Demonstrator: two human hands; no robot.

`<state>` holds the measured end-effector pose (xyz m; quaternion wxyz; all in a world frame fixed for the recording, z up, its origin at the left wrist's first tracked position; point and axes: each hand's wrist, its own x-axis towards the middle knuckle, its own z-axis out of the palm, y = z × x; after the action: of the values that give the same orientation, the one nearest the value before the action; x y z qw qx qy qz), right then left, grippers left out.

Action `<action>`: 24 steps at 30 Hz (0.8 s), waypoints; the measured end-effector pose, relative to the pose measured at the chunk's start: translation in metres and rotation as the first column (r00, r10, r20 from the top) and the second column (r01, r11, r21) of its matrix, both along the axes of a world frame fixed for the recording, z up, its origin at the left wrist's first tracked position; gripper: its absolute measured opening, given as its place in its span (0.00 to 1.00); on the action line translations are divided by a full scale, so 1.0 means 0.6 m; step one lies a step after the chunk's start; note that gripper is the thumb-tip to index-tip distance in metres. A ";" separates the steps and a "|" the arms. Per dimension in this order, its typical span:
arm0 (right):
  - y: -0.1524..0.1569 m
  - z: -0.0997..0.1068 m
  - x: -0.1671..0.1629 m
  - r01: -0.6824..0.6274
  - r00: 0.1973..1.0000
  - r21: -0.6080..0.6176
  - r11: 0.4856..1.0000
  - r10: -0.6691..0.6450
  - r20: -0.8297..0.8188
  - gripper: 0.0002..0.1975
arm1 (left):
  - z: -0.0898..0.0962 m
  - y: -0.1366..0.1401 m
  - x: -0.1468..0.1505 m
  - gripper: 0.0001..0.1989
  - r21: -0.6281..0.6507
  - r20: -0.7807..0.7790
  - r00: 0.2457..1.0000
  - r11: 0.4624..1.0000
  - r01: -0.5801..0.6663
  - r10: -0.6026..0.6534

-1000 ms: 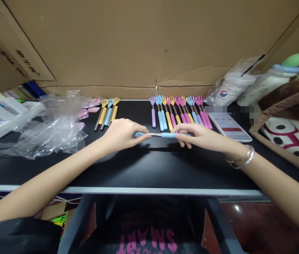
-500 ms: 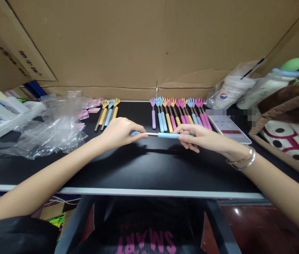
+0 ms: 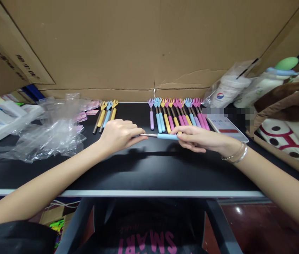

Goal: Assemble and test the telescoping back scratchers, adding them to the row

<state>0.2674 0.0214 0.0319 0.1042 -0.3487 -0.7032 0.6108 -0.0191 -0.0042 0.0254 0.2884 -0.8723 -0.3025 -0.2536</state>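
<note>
Both hands hold one blue back scratcher (image 3: 167, 136) level above the black table. My left hand (image 3: 121, 134) is closed round its head end, hiding the claw. Between the hands a short stretch of metal rod shows. My right hand (image 3: 195, 137) grips the blue handle by its end with thumb and fingers. Behind my right hand lies a row of back scratchers (image 3: 167, 116) in purple, blue, yellow and pink, claws toward the cardboard. Three more back scratchers (image 3: 108, 114), yellow and blue, lie beyond my left hand, and metal rods stick out near them.
Crumpled clear plastic bags (image 3: 56, 130) and small pink packets (image 3: 87, 111) lie left, beside a white tray (image 3: 11, 125). At right are a phone (image 3: 227, 128), a bagged paper cup (image 3: 227, 91), a bottle (image 3: 273, 83) and a cloth bag (image 3: 292, 130). A cardboard wall (image 3: 107, 46) stands behind.
My left hand has closed further over the claw, which showed in blue before. My right hand's fingers have wrapped more over the handle end. The view has shifted slightly.
</note>
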 end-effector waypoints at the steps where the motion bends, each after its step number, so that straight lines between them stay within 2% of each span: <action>1: 0.001 -0.001 0.000 -0.005 1.000 -0.023 1.000 0.005 -0.001 0.18 | 0.000 0.000 0.000 0.16 0.012 -0.006 1.000 1.000 0.005 -0.005; 6: 0.001 -0.004 -0.001 0.000 1.000 -0.061 0.998 0.001 0.008 0.18 | 0.000 0.001 0.002 0.17 -0.009 -0.018 1.000 1.000 0.005 -0.005; 11: 0.004 -0.010 -0.003 0.026 1.000 0.012 1.000 -0.026 0.005 0.18 | -0.007 -0.002 0.008 0.18 -0.200 0.047 0.997 0.979 -0.050 0.061; 14: 0.011 -0.018 -0.002 0.026 1.000 0.082 0.996 -0.027 0.012 0.18 | -0.013 -0.003 0.012 0.16 -0.392 0.053 0.991 0.916 -0.089 0.119; 18: 0.013 -0.014 -0.002 0.013 0.994 0.250 0.968 -0.040 0.105 0.20 | -0.013 -0.004 0.016 0.14 -0.624 0.049 0.981 0.772 -0.118 0.190; 21: 0.002 -0.001 -0.010 0.037 0.977 0.487 0.873 -0.133 0.165 0.20 | -0.009 -0.003 0.017 0.14 -0.726 0.074 0.977 0.683 -0.083 0.198; 23: -0.010 0.005 -0.019 0.071 0.948 0.648 0.758 -0.254 0.193 0.19 | -0.006 -0.003 0.018 0.14 -0.757 0.093 0.976 0.651 -0.060 0.198; 24: -0.016 0.005 -0.023 0.078 0.922 0.725 0.684 -0.327 0.209 0.19 | -0.005 -0.003 0.019 0.14 -0.760 0.100 0.975 0.647 -0.055 0.200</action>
<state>0.2535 0.0120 0.0352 0.1808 -0.4534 -0.8459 0.2149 -0.0076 -0.0063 0.0221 -0.1093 -0.8637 -0.4652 -0.1600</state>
